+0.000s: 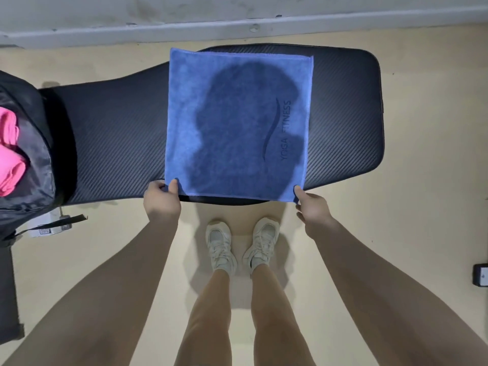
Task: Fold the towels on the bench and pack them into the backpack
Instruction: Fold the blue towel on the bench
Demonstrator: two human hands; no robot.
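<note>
A blue towel printed "YOGA FITNESS" lies spread flat across the black padded bench. My left hand pinches its near left corner at the bench's front edge. My right hand pinches its near right corner. A black backpack stands open at the bench's left end, with a pink towel lying inside it.
A white wall and baseboard run behind the bench. My feet in white shoes stand on the beige floor right in front of the bench. A small dark device lies on the floor at the right edge, and a backpack strap hangs at the left.
</note>
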